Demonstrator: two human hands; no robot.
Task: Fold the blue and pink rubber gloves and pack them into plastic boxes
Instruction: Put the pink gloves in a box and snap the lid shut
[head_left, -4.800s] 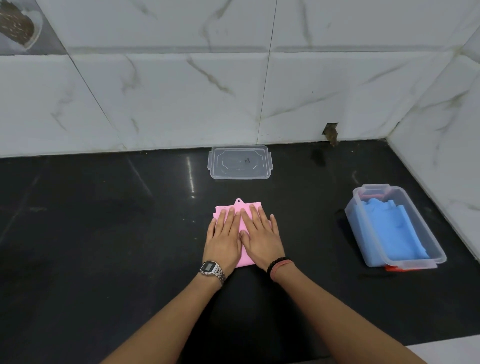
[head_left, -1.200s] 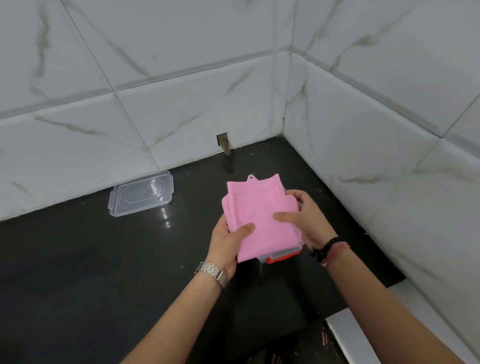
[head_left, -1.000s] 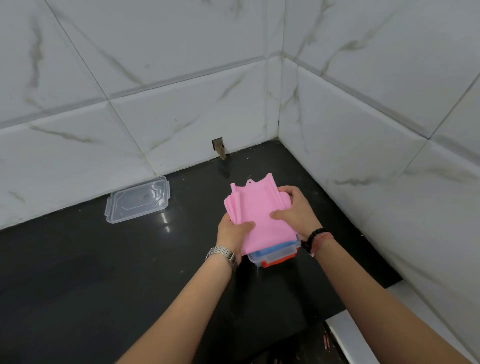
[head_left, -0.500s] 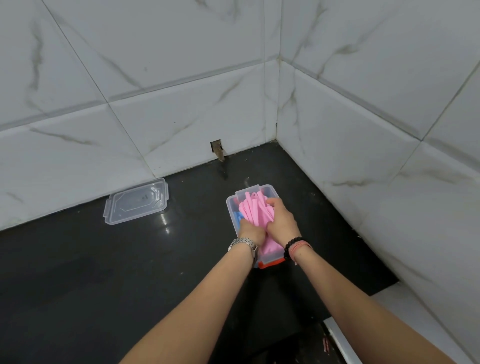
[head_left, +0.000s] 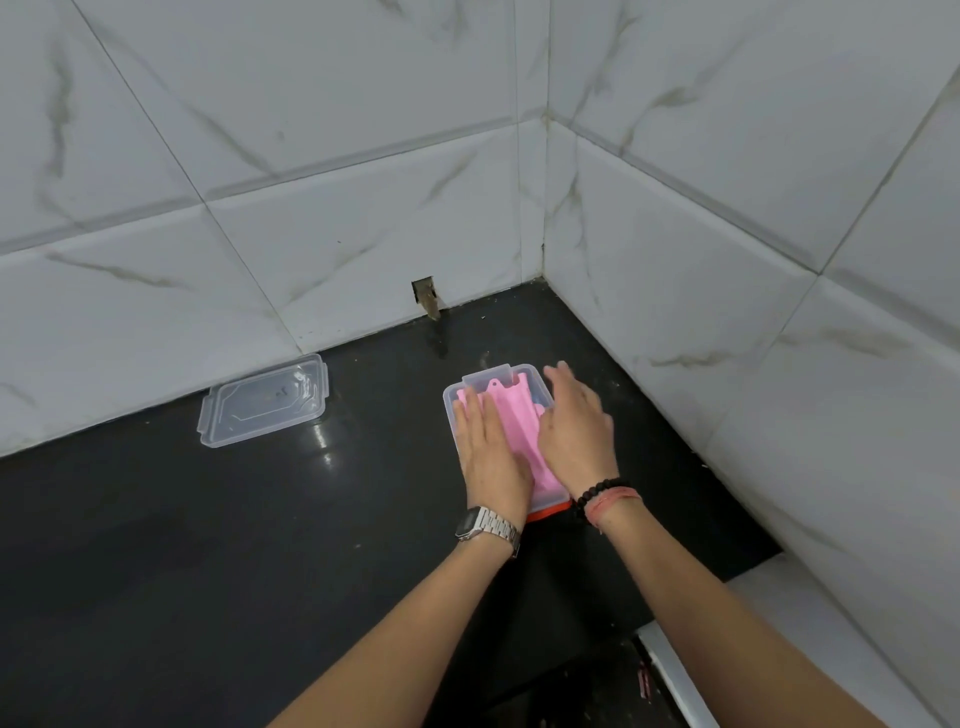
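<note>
I see my left hand (head_left: 488, 457) lying flat, fingers straight, pressing down on the left part of the folded pink rubber glove (head_left: 514, 431), which sits inside the clear plastic box (head_left: 498, 375) on the black table (head_left: 208, 545), close to the right-hand tiled wall (head_left: 779, 260). My right hand (head_left: 576, 431) is released too, fingers extended and loosely spread, over the right side of the box; whether it touches the glove or hovers just above it I cannot tell. A sliver of blue glove (head_left: 535, 402) shows beside the pink one near the far right corner of the box. An orange edge (head_left: 548, 512) peeks out at the near end of the box. The clear lid (head_left: 262, 408) lies flat on the table, well apart to the left, against the far wall. A metal watch (head_left: 488, 527) is on my left wrist, and a black bead bracelet (head_left: 597, 493) on my right
</note>
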